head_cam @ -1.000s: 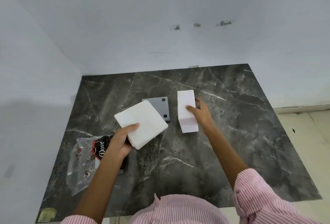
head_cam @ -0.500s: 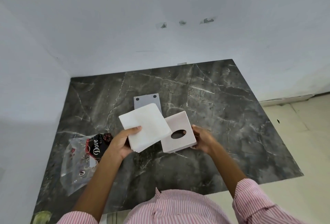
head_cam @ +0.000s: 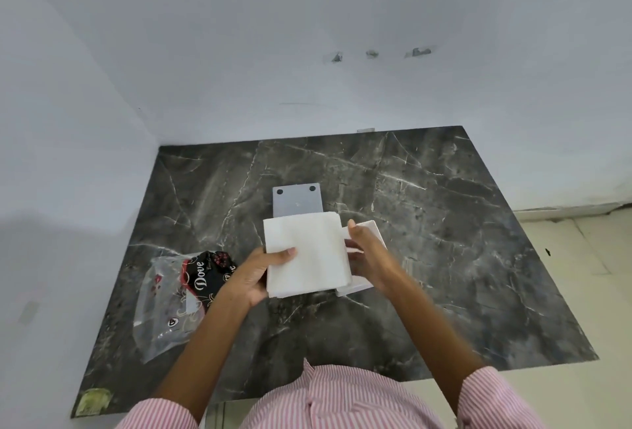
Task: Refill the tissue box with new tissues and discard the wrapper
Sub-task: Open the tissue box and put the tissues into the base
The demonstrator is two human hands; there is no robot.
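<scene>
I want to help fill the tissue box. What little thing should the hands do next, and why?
Probably slide the tissue stack into the white box. The left hand grips the stack right over the box, which the right hand steadies beneath it. The grey base plate lies apart on the table, so the box looks open.

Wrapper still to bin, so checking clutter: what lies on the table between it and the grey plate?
Only bare marble table lies between the wrapper and the grey plate, as the head view shows.
</scene>
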